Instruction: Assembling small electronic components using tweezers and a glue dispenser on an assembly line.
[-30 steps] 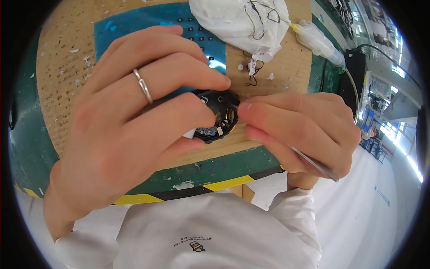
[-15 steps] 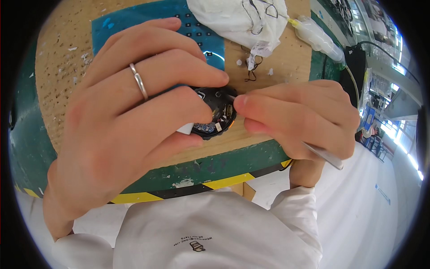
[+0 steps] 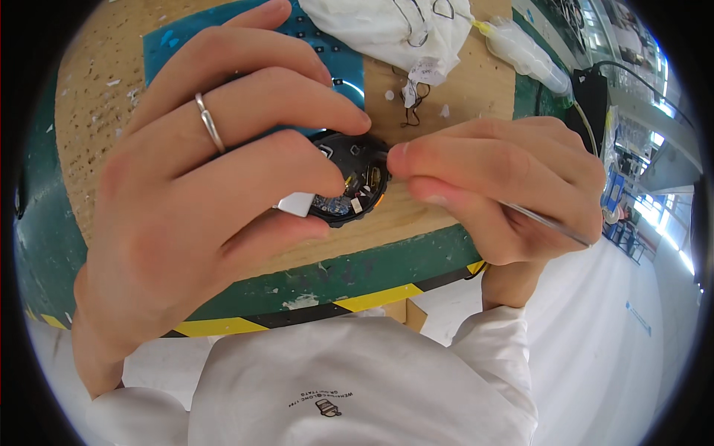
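Note:
A round black watch case (image 3: 355,152) is open, with small circuit parts and an orange mark on its rim. My left hand (image 3: 201,171), a ring on one finger, grips its left side between fingers and thumb. Between that thumb and index finger a small flat silvery-white piece (image 3: 296,204) sticks out at the case's edge. My right hand (image 3: 513,186) pinches metal tweezers (image 3: 549,223), their back end showing below the knuckles. Their tip meets the right side of the case, mostly covered by my fingertips.
Under the case is a wooden board (image 3: 97,149) on a green table with a yellow-black striped edge (image 3: 379,297). A blue sheet with small black squares (image 3: 178,37) lies behind my left hand. Farther back are a white cloth bag (image 3: 387,30) and a clear squeeze bottle (image 3: 524,59).
Both hands and the watch case have shifted slightly. My right hand has turned, the tweezers' back end swinging up and to the right. More of the silvery-white piece shows.

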{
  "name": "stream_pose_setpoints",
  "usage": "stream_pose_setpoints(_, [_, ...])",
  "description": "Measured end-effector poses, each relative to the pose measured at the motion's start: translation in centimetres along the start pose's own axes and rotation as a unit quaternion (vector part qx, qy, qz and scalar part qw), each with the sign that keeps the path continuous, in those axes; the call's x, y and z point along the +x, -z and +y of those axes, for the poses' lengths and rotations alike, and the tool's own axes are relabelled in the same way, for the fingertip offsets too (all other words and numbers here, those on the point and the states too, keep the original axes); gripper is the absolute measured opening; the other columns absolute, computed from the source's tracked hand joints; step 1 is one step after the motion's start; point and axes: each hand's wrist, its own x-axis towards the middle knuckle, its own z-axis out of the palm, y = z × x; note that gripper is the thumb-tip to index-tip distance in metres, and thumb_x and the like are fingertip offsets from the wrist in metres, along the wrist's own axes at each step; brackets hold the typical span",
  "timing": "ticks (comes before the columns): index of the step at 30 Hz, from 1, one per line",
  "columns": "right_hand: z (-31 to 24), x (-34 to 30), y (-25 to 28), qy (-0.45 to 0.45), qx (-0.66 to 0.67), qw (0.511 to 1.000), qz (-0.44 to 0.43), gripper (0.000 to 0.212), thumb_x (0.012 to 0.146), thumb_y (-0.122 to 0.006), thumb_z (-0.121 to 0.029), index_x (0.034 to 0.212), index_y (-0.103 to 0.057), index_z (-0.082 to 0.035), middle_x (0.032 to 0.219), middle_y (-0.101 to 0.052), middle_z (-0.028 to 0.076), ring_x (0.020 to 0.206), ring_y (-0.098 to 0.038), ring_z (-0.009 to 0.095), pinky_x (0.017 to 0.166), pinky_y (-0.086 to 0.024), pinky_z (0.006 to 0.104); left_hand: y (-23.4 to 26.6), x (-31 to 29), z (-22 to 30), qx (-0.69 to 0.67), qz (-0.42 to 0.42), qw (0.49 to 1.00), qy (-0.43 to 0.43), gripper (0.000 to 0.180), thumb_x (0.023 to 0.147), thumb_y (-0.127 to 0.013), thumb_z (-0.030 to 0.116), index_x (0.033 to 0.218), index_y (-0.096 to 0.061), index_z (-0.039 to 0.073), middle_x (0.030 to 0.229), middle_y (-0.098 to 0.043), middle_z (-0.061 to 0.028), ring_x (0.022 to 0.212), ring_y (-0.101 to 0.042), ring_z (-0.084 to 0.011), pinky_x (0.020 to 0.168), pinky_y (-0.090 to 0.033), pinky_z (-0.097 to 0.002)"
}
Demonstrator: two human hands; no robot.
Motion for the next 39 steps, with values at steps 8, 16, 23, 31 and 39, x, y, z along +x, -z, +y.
stream_pose_setpoints(8, [0.4, 0.2, -1.0, 0.025, 0.032, 0.999, 0.018, 0.013, 0.072, -0.077, -0.009, 0.080, -0.074, 0.000, 0.073, -0.074, 0.011, 0.055, -0.068, 0.020, 0.048, -0.050, 0.0252, 0.4, 0.1, 0.5, 0.011, -0.020, 0.999, 0.038, 0.029, 0.062, -0.084, 0.025, 0.081, -0.070, 0.008, 0.110, -0.076, -0.0087, 0.113, -0.063, -0.0320, 0.114, -0.041, -0.0585])
stream_pose_setpoints(16, [0.3, -0.2, -0.6, 0.009, 0.041, 0.999, 0.022, 0.013, 0.070, -0.077, -0.010, 0.080, -0.074, -0.001, 0.074, -0.075, 0.010, 0.055, -0.068, 0.020, 0.048, -0.050, 0.0261, -3.0, -1.0, -1.3, -0.088, 0.111, 0.990, -0.003, 0.031, 0.061, -0.083, 0.025, 0.082, -0.069, 0.008, 0.111, -0.075, -0.0090, 0.112, -0.063, -0.0319, 0.114, -0.041, -0.0581])
stream_pose_setpoints(23, [0.7, -0.3, -0.3, 0.013, 0.041, 0.999, 0.016, 0.010, 0.070, -0.076, -0.009, 0.078, -0.074, -0.003, 0.075, -0.076, 0.010, 0.054, -0.068, 0.021, 0.050, -0.049, 0.0259, -1.7, -0.6, -1.9, 0.019, 0.035, 0.997, -0.066, 0.031, 0.060, -0.083, 0.024, 0.083, -0.069, 0.008, 0.111, -0.075, -0.0099, 0.111, -0.063, -0.0320, 0.114, -0.040, -0.0581])
stream_pose_setpoints(31, [0.9, -0.4, -0.6, 0.030, 0.076, 0.996, 0.029, 0.009, 0.070, -0.075, -0.008, 0.077, -0.074, -0.003, 0.076, -0.076, 0.010, 0.055, -0.069, 0.021, 0.051, -0.049, 0.0275, -1.1, -0.6, -2.0, -0.009, 0.018, 0.999, -0.051, 0.032, 0.060, -0.084, 0.025, 0.083, -0.069, 0.008, 0.111, -0.075, -0.0109, 0.111, -0.063, -0.0322, 0.113, -0.041, -0.0581])
stream_pose_setpoints(39, [0.6, -0.3, 0.1, 0.027, 0.038, 0.999, -0.011, 0.009, 0.069, -0.075, -0.010, 0.076, -0.073, -0.003, 0.078, -0.076, 0.010, 0.058, -0.070, 0.021, 0.051, -0.049, 0.0273, -0.9, -0.7, -2.0, -0.010, 0.015, 0.998, -0.055, 0.033, 0.061, -0.084, 0.027, 0.083, -0.069, 0.007, 0.110, -0.075, -0.0118, 0.109, -0.063, -0.0325, 0.113, -0.041, -0.0586])
